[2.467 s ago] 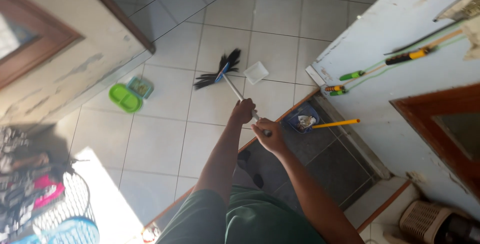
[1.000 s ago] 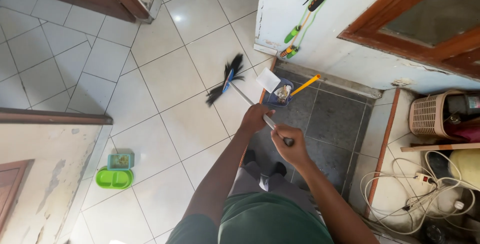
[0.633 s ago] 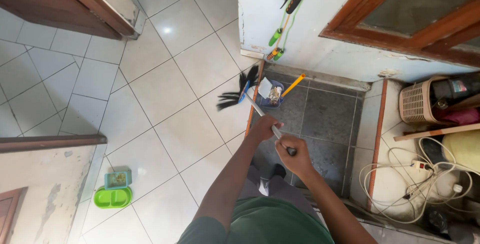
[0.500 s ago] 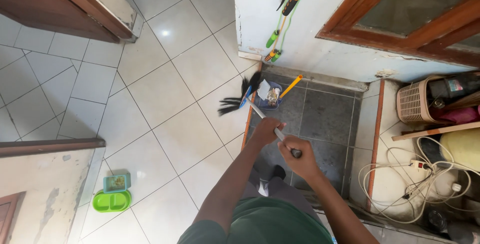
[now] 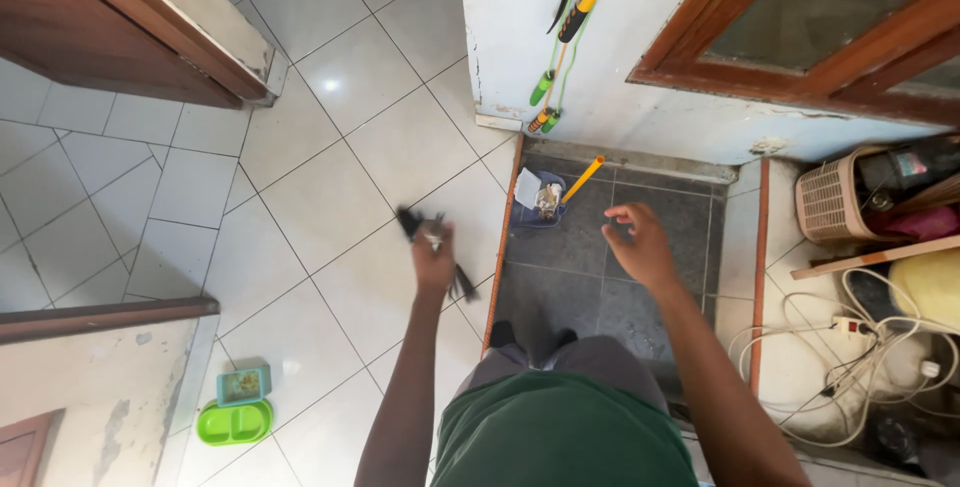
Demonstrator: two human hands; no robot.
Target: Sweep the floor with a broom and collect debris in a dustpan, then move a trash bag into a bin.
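Head view: our left hand grips the black-bristled broom over the white floor tiles, while our right hand hangs open near the blue dustpan.

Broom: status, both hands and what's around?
Left hand gripping the broom, bristles blurred over white tile. Right hand open, empty, above the grey floor. Blue dustpan with debris sits ahead by the wall.

Black-bristled broom, blurred, head-on to the camera so the handle barely shows, bristles splaying dark above and below the left hand closed around it, over the pale floor tiles just left of the dark-tiled strip.
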